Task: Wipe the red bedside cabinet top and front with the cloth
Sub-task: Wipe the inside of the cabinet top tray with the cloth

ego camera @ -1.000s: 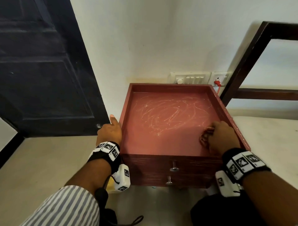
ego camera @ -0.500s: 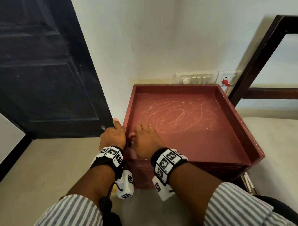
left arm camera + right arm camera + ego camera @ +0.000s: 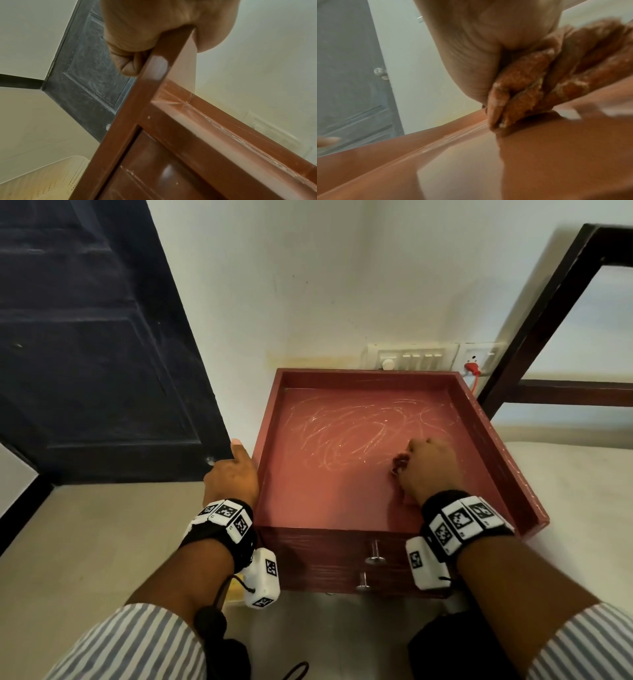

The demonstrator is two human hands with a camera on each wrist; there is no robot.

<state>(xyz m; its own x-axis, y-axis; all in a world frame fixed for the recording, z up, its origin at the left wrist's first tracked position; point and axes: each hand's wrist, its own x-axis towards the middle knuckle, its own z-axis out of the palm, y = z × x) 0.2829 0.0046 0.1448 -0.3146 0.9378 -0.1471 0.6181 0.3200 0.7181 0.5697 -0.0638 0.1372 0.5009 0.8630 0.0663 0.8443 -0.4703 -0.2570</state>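
Observation:
The red bedside cabinet stands against the wall, its recessed top marked with pale scribbles and walled by a raised rim. My right hand presses a bunched reddish-brown cloth onto the right middle of the top; the cloth shows crumpled under the palm in the right wrist view. My left hand grips the cabinet's left rim near the front corner, fingers outside and thumb inside. The dark red front carries two metal knobs.
A dark door stands to the left of the cabinet. A switch panel and a socket with a red plug sit on the wall behind. A dark bed frame and pale mattress lie to the right.
My right hand with the cloth swept from the right side to the front left corner, then back right and slightly farther in. My left hand has stayed on the left rim.

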